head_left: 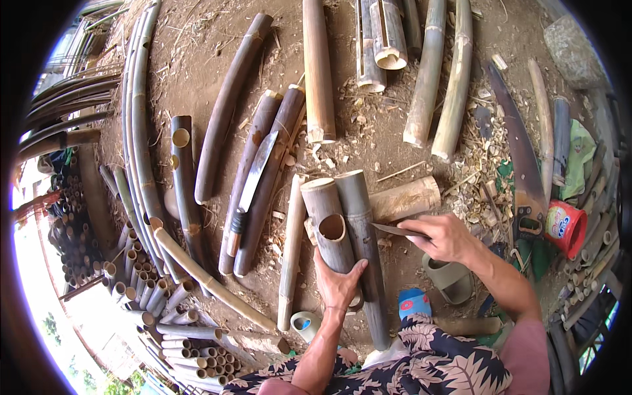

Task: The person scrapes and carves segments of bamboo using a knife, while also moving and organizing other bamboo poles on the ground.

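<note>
My left hand (339, 282) is wrapped round the lower part of a grey-brown bamboo tube (322, 196), which has a round hole cut in its side. Against that tube's right side leans a longer dark bamboo pole (359, 214). In my right hand (449, 238) is a knife (397, 230), its blade pointing left with the tip close to the dark pole; whether they touch I cannot tell. A pale scraped bamboo piece (409, 197) lies behind the blade. Left of the held tube is a slim, light bamboo length (290, 263).
A big knife (258, 174) rests across two dark bamboo poles on the left. On the right lie a handsaw (517, 131), a red tub (565, 227) and wood shavings. Several bamboo poles (318, 79) lie ahead; cut tubes (197, 352) are stacked lower left. A sandal (449, 280) is near my right forearm.
</note>
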`<act>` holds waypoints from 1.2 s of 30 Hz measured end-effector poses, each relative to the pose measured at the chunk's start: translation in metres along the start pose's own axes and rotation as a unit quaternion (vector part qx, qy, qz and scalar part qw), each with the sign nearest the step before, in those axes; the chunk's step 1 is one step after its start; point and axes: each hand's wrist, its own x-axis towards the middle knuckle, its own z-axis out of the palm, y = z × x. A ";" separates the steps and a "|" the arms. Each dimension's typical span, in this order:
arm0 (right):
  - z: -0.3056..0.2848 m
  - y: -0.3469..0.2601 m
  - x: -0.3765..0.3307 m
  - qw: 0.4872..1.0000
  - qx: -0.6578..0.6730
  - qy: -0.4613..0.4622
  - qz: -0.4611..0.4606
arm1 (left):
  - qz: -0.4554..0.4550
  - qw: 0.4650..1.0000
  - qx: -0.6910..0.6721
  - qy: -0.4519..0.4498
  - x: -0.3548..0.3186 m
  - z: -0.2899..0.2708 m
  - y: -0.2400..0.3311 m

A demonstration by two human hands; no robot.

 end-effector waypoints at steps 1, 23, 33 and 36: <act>0.007 0.002 0.004 1.000 -0.014 -0.001 -0.019 | -0.006 1.000 -0.001 -0.004 0.000 0.000 0.001; 0.023 -0.002 0.030 0.997 -0.056 -0.035 -0.026 | 0.031 0.999 0.005 0.016 -0.002 0.002 -0.003; -0.041 -0.020 -0.042 0.982 -0.146 -0.080 0.091 | 0.076 0.997 -0.009 0.031 -0.007 0.002 -0.014; -0.008 -0.026 -0.072 0.995 -0.038 -0.084 0.036 | 0.085 0.996 -0.021 0.025 -0.003 0.004 -0.018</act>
